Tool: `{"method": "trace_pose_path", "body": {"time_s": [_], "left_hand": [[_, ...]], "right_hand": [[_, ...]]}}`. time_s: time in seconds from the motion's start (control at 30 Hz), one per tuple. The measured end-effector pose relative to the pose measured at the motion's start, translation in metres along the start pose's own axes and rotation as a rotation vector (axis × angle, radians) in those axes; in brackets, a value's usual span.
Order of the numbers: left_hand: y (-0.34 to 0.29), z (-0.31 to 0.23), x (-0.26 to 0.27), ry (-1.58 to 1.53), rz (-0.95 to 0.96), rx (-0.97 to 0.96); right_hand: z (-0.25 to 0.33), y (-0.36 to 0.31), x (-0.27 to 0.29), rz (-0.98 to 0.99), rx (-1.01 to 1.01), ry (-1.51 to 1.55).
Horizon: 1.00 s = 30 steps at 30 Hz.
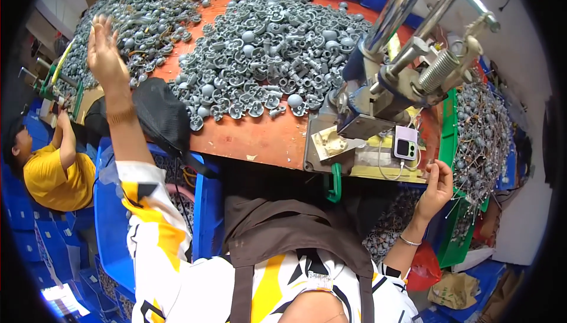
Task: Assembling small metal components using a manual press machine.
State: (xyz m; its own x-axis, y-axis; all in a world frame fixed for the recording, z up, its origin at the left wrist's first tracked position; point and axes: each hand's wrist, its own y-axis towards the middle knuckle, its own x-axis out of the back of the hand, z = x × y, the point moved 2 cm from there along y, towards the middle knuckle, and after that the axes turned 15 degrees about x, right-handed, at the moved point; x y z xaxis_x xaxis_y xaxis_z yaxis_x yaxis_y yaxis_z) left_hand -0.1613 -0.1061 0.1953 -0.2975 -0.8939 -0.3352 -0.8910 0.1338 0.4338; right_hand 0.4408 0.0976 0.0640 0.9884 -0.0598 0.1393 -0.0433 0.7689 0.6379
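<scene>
My left hand [108,57] is raised at the upper left, fingers stretched, over the edge of a heap of grey parts with thin wires [142,22]. Nothing shows in it. At the right, by the table's front edge, my right hand [436,188] has its fingers curled toward the thumb; what they pinch, if anything, is too small to tell. A metal hand press [384,87] with a lever and spring stands to the left of that hand. Below the press lies a small pale fixture [331,143]. A large pile of loose grey plastic parts [266,51] covers the middle of the orange table [248,143].
A phone [405,143] with a white cable lies beside the press. A green clamp [334,182] hangs at the table edge. A black bag [162,116] is at the left, above a blue bin [207,217]. A green crate [450,128] holds wired parts. A co-worker [59,169] sits left.
</scene>
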Motion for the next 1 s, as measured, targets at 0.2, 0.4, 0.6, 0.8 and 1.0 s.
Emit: {"method": "trace_pose_path", "body": {"time_s": [0.2, 0.4, 0.6, 0.8, 1.0], "left_hand": [[-0.047, 0.153, -0.013, 0.717, 0.482, 0.123], [-0.132, 0.174, -0.025, 1.190, 0.426, -0.093], [-0.166, 0.166, -0.063, 1.118, 0.637, -0.255], [-0.160, 0.164, -0.052, 1.028, 0.543, -0.305], [-0.153, 0.164, -0.039, 0.211, 0.450, 0.546]], "right_hand": [[0.003, 0.001, 0.018, -0.030, 0.110, -0.176], [0.018, 0.035, 0.039, -0.051, 0.212, -0.377], [-0.015, 0.102, 0.123, -0.254, 0.232, -0.554], [-0.062, 0.168, 0.128, 0.201, -0.202, -1.393], [-0.093, 0.196, 0.153, 0.025, -0.119, -0.813]]}}
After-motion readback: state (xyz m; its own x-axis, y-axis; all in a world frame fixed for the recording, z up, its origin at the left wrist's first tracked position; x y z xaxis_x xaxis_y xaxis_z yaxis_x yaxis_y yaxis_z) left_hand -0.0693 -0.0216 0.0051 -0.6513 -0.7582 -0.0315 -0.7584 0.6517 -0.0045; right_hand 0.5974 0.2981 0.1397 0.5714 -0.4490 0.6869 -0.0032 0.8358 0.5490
